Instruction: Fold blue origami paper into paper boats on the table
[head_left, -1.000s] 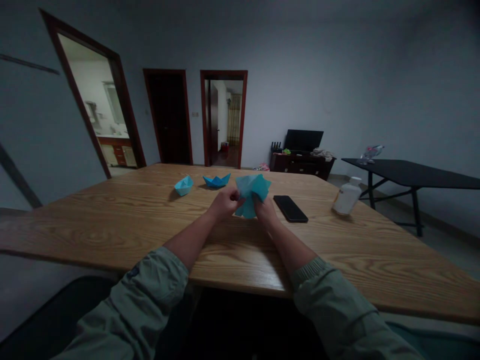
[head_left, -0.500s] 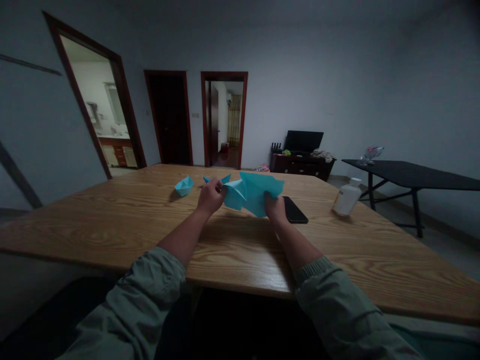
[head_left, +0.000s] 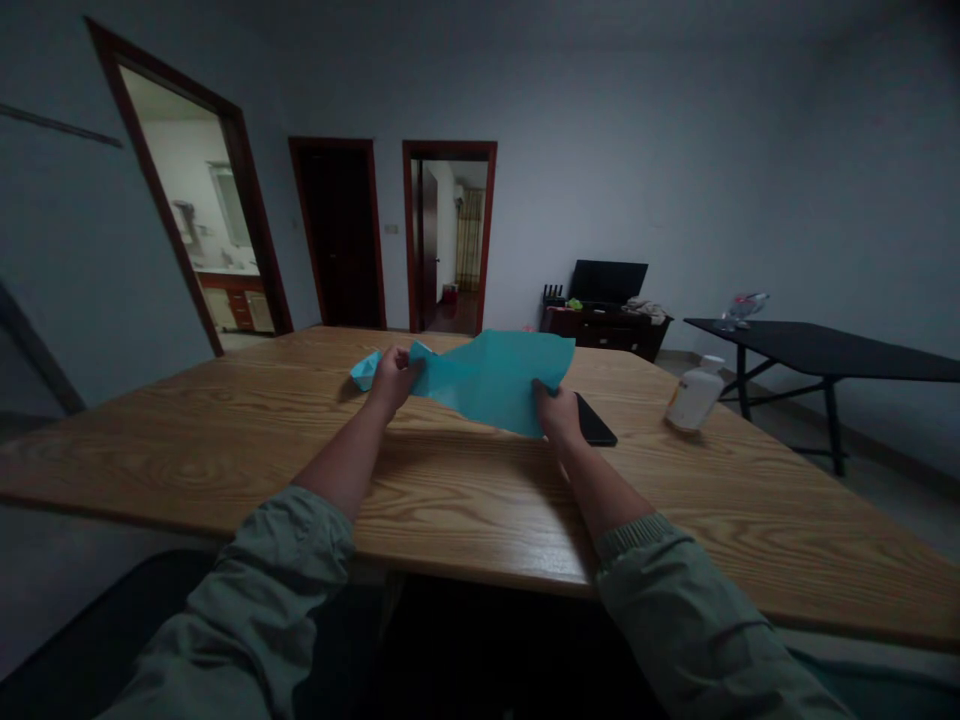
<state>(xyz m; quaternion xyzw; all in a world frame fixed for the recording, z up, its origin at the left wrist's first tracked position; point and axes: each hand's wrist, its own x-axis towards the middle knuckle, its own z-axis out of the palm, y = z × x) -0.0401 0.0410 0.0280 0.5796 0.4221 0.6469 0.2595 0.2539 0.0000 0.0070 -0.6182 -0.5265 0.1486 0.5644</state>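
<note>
A sheet of turquoise paper (head_left: 499,380) is stretched out between my hands, just above the table. My left hand (head_left: 394,380) pinches its left end, where the sheet narrows and looks creased. At the lower right edge, my right hand (head_left: 556,408) grips the paper with the thumb on top. Partly behind my left hand sits a small light-blue folded paper boat (head_left: 365,371). A black phone (head_left: 596,422) lies flat beside my right hand, partly covered by it. The sheet hides the table area behind it.
A white bottle (head_left: 695,396) stands on the right of the wooden table (head_left: 480,520). Beyond it is a black folding table (head_left: 832,348) with a clear plastic item on top. A low cabinet (head_left: 600,332) with a television (head_left: 609,284) stands against the far wall.
My left hand has moved left, drawing out the folded left part so the paper lies more open. My right hand keeps its hold. The darker blue folded paper behind is now hidden.
</note>
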